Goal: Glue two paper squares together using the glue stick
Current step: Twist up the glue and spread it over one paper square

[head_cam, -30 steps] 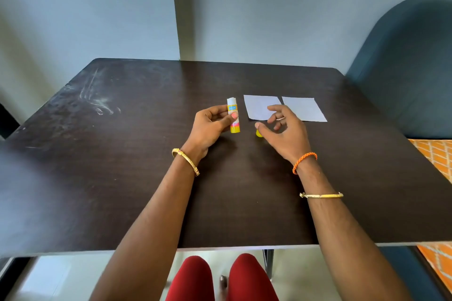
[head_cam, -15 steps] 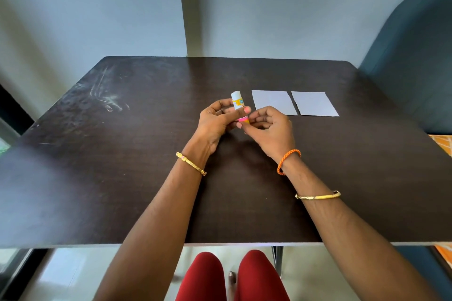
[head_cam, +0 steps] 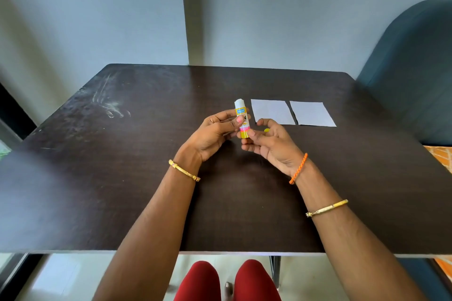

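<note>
Upright above the dark table, an uncapped glue stick with a white, yellow and pink body shows its white glue at the top. My left hand grips its barrel between thumb and fingers. My right hand pinches the yellow base of the stick with thumb and forefinger. A small yellow cap peeks out behind my right hand, mostly hidden. Two white paper squares lie flat side by side beyond my hands: the left square and the right square, a narrow gap between them.
A teal upholstered chair stands at the table's right side. A grey wall runs close behind the far edge. My red-clad knees show under the near edge. Pale smudges mark the far left of the tabletop.
My right hand left the cap on the table and came to the base of the glue stick. My left hand lifted the stick slightly toward me, keeping it upright.
</note>
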